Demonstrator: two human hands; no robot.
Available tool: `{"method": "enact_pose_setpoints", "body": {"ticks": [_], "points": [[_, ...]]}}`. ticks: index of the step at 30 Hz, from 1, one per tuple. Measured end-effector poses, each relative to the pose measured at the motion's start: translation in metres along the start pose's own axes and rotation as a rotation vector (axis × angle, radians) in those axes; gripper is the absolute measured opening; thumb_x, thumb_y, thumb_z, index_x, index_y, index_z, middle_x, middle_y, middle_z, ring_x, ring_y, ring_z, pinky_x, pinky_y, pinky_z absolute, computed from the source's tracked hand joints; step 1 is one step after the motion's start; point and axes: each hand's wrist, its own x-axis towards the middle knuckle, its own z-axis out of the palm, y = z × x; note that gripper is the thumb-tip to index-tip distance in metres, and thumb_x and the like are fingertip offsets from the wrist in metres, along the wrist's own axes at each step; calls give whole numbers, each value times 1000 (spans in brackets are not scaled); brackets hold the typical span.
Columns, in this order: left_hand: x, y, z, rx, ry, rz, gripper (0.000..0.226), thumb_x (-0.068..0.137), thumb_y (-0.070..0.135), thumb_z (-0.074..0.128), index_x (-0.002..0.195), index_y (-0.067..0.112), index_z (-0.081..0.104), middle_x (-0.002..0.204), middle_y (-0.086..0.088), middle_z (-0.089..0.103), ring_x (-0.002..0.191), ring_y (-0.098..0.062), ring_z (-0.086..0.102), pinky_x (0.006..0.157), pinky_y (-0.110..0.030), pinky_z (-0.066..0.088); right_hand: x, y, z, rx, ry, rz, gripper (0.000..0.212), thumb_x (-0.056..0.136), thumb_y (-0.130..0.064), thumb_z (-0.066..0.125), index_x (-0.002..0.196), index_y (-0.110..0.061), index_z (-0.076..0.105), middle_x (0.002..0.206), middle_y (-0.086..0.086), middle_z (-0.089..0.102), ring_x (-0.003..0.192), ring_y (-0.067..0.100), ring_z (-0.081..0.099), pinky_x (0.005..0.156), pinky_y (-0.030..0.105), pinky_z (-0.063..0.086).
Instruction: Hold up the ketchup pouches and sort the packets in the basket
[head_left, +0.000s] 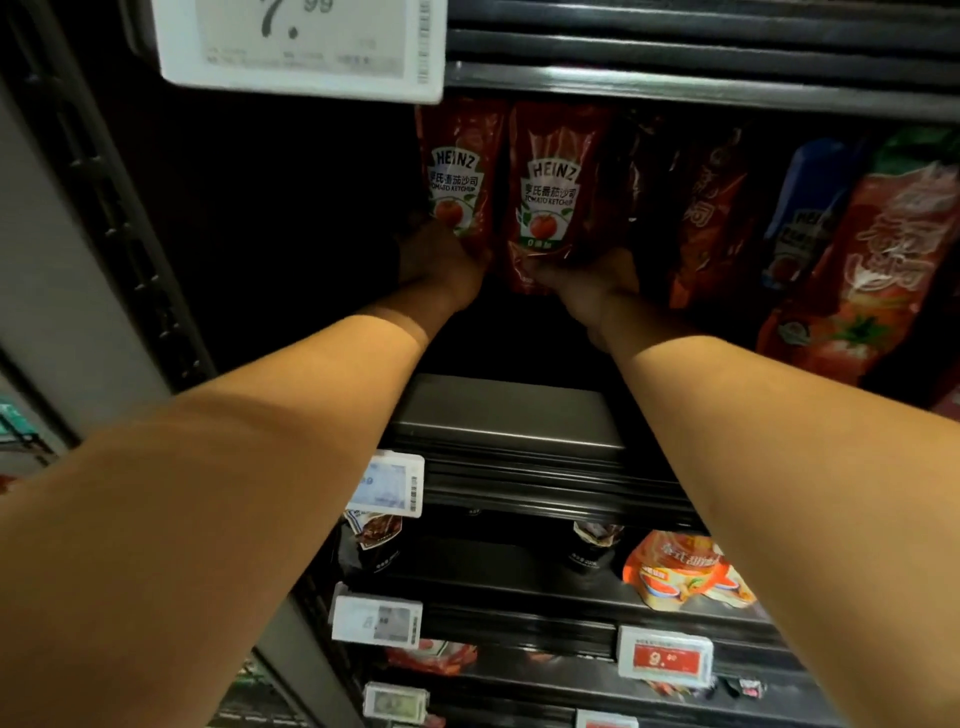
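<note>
Fingers of both hands curl around the bottoms of two Heinz ketchup pouches standing deep on the dark shelf (509, 415): left hand (441, 265) grips the left pouch (457, 176), right hand (592, 283) the right pouch (550, 192). Both arms reach straight in; shadow hides the fingertips.

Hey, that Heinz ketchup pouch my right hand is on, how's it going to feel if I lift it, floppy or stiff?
Probably floppy: the Heinz ketchup pouch is a soft film pack with creases near its base, where the right hand grips it. Its glossy skin may be a bit slippery. It will likely sag or tip without support, as it leans against the neighbouring pouch held by the left hand.
</note>
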Motion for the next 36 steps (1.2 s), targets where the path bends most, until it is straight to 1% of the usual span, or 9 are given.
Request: {"method": "enact_pose_setpoints", "body": {"ticks": [3,7,10,13,15,18,24,34,36], "points": [[-24,1,-3,-63,57,34,89,89,42,69,155,9,20,159,-13,23,148,-34,20,119,-39,25,-18,-2,-8,76,-7,-9,90,67,-30,91,144,-19,46,140,1,59,129,18,54,109,36,45],[-56,4,-10,-228,76,-20,92,83,41,76,151,6,25,154,-14,36,142,-33,33,115,-41,33,-50,-5,-19,225,6,94,69,73,-23,88,130,-9,51,116,7,66,104,21,67,96,45,55],[-84,15,-16,-351,21,-88,77,86,32,76,143,2,35,143,-17,51,133,-32,49,110,-40,39,-81,-9,-28,293,51,140,46,78,-8,81,116,-5,55,84,2,64,76,20,65,85,50,57],[-121,23,-21,-497,54,-157,42,86,32,74,120,17,54,108,-1,68,98,-17,65,89,-27,51,-118,-10,-47,335,25,164,34,81,-8,78,108,-10,59,84,3,67,79,21,67,77,41,61],[-147,31,-25,-550,65,-179,22,85,34,70,95,30,51,89,8,62,82,-8,62,79,-27,53,-142,-12,-67,336,-6,146,31,84,-9,76,110,-8,59,87,7,69,75,18,67,66,31,58],[-177,49,-31,-687,-38,-198,28,88,30,66,109,19,51,85,1,65,84,-16,68,82,-46,60,-178,-17,-101,329,-1,107,23,86,-10,74,102,-17,58,74,0,69,66,9,69,63,23,56],[-228,68,-37,-836,-252,-127,16,96,19,61,111,23,58,81,0,69,71,-6,70,71,-25,61,-243,-31,-161,264,86,58,20,90,-9,69,102,-21,60,78,14,63,69,12,63,63,22,54],[-286,90,-59,-851,-601,-66,10,97,17,58,102,23,64,70,6,70,71,-11,70,75,-32,61,-330,-51,-185,219,347,49,18,90,-6,68,101,-19,62,81,21,69,69,12,67,60,21,54],[-298,92,-60,-846,-685,-41,12,97,15,57,102,23,64,70,6,70,71,-12,69,75,-34,61,-348,-52,-188,212,404,59,18,89,-6,69,100,-19,63,76,10,71,66,11,65,60,21,54]]}}
